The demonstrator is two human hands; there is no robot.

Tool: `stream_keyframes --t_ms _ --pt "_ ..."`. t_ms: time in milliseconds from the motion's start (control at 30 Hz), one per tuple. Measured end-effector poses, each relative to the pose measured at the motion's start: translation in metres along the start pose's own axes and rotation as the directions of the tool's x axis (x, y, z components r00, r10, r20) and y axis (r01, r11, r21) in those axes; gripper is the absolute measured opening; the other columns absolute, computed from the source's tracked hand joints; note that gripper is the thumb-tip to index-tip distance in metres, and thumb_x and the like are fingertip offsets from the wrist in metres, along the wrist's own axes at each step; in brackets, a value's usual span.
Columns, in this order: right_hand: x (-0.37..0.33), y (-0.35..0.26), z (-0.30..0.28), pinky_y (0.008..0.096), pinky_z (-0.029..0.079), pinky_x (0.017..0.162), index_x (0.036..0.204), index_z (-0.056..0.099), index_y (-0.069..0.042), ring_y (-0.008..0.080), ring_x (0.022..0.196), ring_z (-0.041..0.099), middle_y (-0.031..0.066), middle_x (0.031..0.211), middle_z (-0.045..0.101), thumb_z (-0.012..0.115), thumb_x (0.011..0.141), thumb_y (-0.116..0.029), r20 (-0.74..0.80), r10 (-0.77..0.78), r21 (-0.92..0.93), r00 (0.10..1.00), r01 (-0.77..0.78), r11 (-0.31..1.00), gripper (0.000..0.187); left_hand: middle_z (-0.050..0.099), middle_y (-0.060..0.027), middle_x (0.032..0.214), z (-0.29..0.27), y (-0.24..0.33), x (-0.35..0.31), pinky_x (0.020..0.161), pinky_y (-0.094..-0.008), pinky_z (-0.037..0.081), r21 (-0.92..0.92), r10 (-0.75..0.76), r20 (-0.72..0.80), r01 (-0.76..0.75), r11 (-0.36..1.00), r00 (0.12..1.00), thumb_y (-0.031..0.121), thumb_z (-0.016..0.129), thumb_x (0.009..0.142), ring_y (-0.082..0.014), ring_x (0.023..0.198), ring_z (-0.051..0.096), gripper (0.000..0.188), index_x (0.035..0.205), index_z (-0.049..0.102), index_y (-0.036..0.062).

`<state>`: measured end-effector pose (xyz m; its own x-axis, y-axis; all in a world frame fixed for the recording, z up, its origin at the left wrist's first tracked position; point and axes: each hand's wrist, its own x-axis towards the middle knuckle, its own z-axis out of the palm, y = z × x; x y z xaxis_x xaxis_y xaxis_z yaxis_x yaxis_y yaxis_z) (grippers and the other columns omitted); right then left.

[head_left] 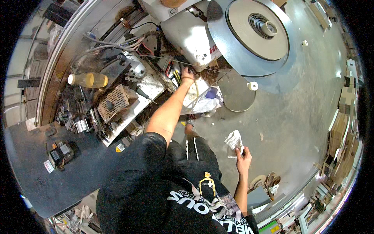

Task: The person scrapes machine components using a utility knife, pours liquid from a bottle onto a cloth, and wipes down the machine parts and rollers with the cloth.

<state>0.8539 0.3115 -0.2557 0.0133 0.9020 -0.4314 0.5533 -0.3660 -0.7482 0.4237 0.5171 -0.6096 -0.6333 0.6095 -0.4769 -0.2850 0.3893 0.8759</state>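
My left arm stretches forward to the cluttered bench, where my left hand [187,77] is closed beside the grey-white machine housing [191,37]. Its fingertips are against a dark spot, and what they hold is too small to make out. Several pens and slim tools [173,74] stand just left of that hand. A white plastic bag [206,102] hangs below it. Out to the right, my right hand [243,160] pinches a crumpled white rag [233,141] between thumb and fingers, held above the floor.
A large round metal disc [257,35] stands at the far right of the bench. An oil bottle [89,80] lies among cables [117,45], a slotted metal block [113,102] and hand tools on the left. A white roll [252,85] sits near a curved hose [237,110].
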Motion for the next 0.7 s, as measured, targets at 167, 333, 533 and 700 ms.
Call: stream_keyframes --t_ms 167,333,533,700 --pt "0.016 0.033 0.007 0.027 0.041 0.065 0.092 0.062 0.002 0.0106 0.071 0.046 0.0012 0.074 0.054 0.07 0.093 -0.016 -0.021 0.061 0.018 0.998 -0.061 0.998 0.019 0.063 -0.0212 0.131 0.015 0.045 -0.125 0.097 -0.0339 0.05 0.32 0.044 0.226 -0.116 0.94 0.973 0.007 0.052 0.095 -0.0277 0.114 0.063 0.046 0.14 0.048 -0.0051" --pt "0.062 -0.046 0.076 0.0282 0.046 0.085 0.112 0.063 0.002 0.012 0.092 0.058 0.0033 0.101 0.067 0.067 0.096 -0.02 0.343 -0.005 0.359 0.939 -0.126 0.925 0.027 0.061 -0.0136 0.135 -0.074 0.115 -0.258 0.106 -0.0359 0.044 0.01 -0.091 0.601 0.107 0.994 0.794 0.046 0.054 0.102 -0.022 0.123 0.057 0.064 0.147 0.043 0.0017" --pt "0.043 -0.147 0.186 0.0312 0.05 0.089 0.127 0.061 -0.002 0.0133 0.1 0.063 0.0049 0.111 0.068 0.067 0.096 -0.026 0.804 -0.08 0.356 0.589 -0.368 0.859 0.04 0.04 -0.0151 0.155 -0.205 0.202 -0.308 0.118 -0.0385 0.026 -0.219 0.175 0.666 -0.033 0.975 0.725 0.058 0.06 0.094 -0.024 0.144 0.036 0.09 0.157 0.026 0.0046" --pt "-0.026 -0.26 0.301 0.0317 0.052 0.092 0.137 0.053 -0.003 0.0154 0.106 0.064 0.0056 0.121 0.066 0.068 0.095 -0.023 0.916 -0.156 0.304 0.368 -0.388 0.87 0.049 0.049 -0.016 0.147 -0.358 0.208 -0.298 0.115 -0.0379 0.033 -0.223 0.004 0.418 0.098 0.97 0.908 0.056 0.056 0.097 -0.0244 0.138 0.043 0.082 0.154 0.032 0.002"
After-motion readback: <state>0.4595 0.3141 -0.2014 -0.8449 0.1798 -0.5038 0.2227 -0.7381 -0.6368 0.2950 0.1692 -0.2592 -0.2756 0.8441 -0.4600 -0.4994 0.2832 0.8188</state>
